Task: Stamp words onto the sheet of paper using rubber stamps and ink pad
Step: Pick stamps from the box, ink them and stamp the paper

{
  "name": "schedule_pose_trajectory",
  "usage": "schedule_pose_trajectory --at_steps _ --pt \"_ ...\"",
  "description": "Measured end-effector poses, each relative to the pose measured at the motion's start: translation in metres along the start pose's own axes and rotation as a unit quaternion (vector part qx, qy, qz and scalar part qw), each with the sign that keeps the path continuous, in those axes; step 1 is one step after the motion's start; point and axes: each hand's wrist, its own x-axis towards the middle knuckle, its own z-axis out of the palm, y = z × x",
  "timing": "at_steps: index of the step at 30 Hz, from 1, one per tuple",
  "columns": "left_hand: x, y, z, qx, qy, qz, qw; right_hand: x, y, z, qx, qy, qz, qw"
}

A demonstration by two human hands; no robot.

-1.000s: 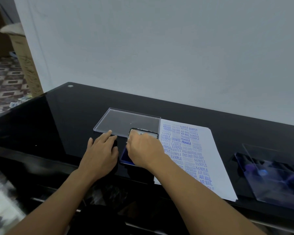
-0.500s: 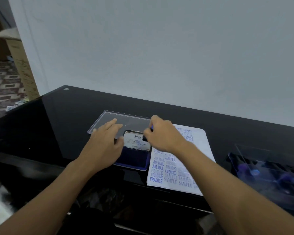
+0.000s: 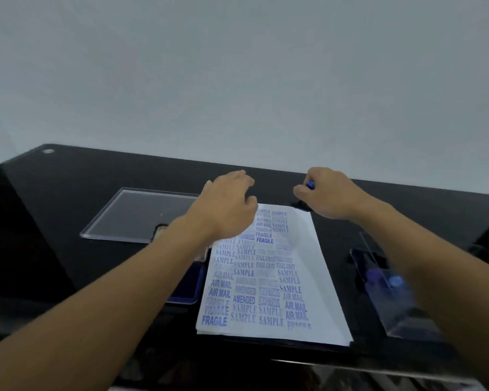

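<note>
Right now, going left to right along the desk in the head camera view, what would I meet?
A clear plastic tray → blue ink pad → stamped sheet of paper → clear stamp box.

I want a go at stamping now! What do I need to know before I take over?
Left hand: open, fingers relaxed over the top left corner of the paper; I cannot tell if it touches.
Right hand: grips a blue-handled stamp at the paper's top right corner.
Ink pad: open, just left of the paper, partly under the left forearm.
Clear stamp holder: right of the paper.
Done: blue words fill most of the sheet.
Left: press this stamp down; the right margin looks bare.
</note>
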Motion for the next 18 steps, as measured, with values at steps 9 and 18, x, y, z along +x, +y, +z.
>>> schedule_pose_trajectory --at_steps 9,18 --pt "0.072 0.005 0.053 -0.022 -0.036 -0.032 0.999 0.049 0.034 0.024 0.001 -0.058 0.02 0.998" --pt "0.105 -0.003 0.097 -0.018 -0.04 -0.039 0.998 0.072 0.047 0.046 0.001 -0.068 0.038 0.997"
